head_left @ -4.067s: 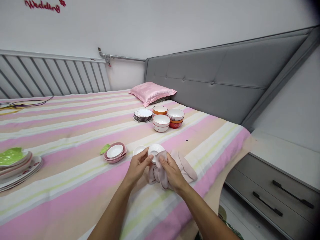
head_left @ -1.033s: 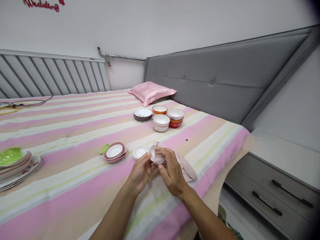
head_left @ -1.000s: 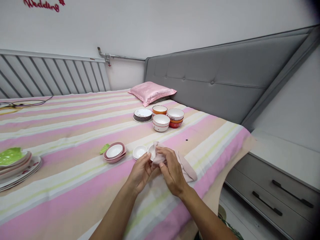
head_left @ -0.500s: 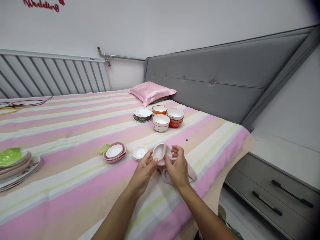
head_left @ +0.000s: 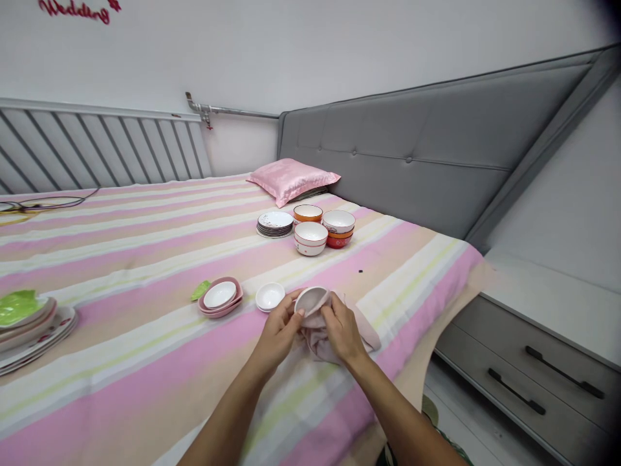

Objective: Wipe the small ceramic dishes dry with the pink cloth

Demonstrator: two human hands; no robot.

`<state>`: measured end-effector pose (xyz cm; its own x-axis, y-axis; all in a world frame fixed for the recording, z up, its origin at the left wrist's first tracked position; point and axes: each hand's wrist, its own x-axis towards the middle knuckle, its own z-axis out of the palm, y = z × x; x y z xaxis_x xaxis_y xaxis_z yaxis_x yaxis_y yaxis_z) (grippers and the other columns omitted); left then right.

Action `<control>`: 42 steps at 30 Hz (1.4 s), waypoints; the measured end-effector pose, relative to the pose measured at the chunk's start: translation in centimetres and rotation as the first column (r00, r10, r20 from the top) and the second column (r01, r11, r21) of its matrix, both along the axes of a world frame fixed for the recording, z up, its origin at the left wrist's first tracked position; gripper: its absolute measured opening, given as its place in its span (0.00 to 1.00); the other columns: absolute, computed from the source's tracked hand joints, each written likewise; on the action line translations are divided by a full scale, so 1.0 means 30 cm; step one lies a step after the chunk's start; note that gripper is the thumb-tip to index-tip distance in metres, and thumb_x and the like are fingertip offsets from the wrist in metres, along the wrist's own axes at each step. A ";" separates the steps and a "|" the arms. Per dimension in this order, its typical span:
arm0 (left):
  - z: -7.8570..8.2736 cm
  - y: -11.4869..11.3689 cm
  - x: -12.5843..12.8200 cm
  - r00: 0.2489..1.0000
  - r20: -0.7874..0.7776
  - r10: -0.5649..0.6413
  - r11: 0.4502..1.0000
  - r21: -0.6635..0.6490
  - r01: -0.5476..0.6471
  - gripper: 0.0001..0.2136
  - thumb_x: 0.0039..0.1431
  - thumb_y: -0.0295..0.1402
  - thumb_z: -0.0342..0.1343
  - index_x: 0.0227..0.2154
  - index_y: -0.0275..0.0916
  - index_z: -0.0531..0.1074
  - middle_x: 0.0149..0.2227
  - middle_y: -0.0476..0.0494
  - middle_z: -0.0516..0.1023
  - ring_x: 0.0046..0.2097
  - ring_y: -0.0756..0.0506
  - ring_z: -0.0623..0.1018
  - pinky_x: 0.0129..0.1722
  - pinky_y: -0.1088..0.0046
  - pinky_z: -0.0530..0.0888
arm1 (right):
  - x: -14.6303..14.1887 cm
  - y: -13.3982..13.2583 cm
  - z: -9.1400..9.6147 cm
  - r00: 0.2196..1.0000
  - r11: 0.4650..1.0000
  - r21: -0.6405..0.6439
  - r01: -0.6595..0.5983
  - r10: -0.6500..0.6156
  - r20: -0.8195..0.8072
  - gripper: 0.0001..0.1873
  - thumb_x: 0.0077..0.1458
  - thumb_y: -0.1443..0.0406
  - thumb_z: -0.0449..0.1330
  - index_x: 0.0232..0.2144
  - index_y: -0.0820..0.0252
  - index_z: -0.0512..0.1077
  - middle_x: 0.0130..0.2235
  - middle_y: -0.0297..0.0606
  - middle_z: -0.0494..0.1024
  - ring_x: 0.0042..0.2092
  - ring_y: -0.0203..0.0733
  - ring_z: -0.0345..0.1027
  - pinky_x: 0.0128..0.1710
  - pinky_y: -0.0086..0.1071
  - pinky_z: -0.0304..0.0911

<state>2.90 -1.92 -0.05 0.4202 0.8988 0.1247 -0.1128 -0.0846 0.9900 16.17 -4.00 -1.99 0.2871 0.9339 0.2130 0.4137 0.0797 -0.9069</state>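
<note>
My left hand (head_left: 280, 330) grips a small white bowl (head_left: 308, 299) by its left rim, thumb inside the edge. A pale pink cloth (head_left: 324, 343) is pinched in my right hand (head_left: 342, 329), pressed against the bowl's right rim; its loose folds hang down onto the bed. Just left of my hands sit small white dishes (head_left: 270, 296), stacked. Farther left, a white dish (head_left: 220, 294) rests in pink dishes (head_left: 224, 312), with a green leaf-shaped piece (head_left: 200, 290) beside them.
Several patterned bowls (head_left: 310, 238) and a stack of plates (head_left: 275, 221) stand farther back on the striped bed (head_left: 160, 362). More plates (head_left: 58, 333) lie at the left edge. A pink pillow (head_left: 294, 180) leans near the grey headboard (head_left: 388, 149). A nightstand (head_left: 543, 336) stands right.
The bowl has tilted and sunk slightly in my hands. My right hand's fingers have closed in around the cloth at the bowl's rim. The view has shifted slightly.
</note>
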 end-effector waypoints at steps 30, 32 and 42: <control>-0.057 0.036 -0.033 0.887 -0.302 0.349 0.857 0.486 -0.171 0.15 0.57 0.29 0.45 0.46 0.41 0.70 0.44 0.44 0.75 0.40 0.47 0.74 0.36 0.74 0.70 | -0.010 0.019 -0.023 0.994 0.994 -0.026 -0.109 0.109 0.005 0.08 0.51 0.65 0.48 0.26 0.59 0.66 0.22 0.29 0.66 0.26 0.35 0.59 0.25 0.26 0.50; -0.055 0.034 -0.036 0.877 -0.325 0.354 0.839 0.525 -0.144 0.16 0.57 0.27 0.44 0.46 0.41 0.70 0.44 0.44 0.75 0.42 0.47 0.74 0.37 0.74 0.70 | -0.011 0.015 -0.022 0.991 0.996 -0.031 -0.082 0.085 0.104 0.10 0.52 0.67 0.46 0.27 0.59 0.66 0.23 0.30 0.67 0.26 0.35 0.60 0.26 0.26 0.49; -0.042 0.011 -0.035 0.581 -0.648 0.493 0.763 0.643 0.070 0.19 0.57 0.24 0.41 0.50 0.41 0.66 0.38 0.43 0.76 0.37 0.46 0.75 0.33 0.72 0.70 | -0.034 -0.008 -0.035 0.749 0.994 0.110 -0.001 -0.072 0.659 0.10 0.57 0.71 0.45 0.32 0.59 0.65 0.29 0.35 0.72 0.33 0.39 0.64 0.28 0.28 0.49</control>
<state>1.84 -1.59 -1.29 0.4085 0.8401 0.3568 0.7310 -0.5352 0.4232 15.15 -4.23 -3.03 0.0724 0.8898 0.4506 0.9109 0.1250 -0.3932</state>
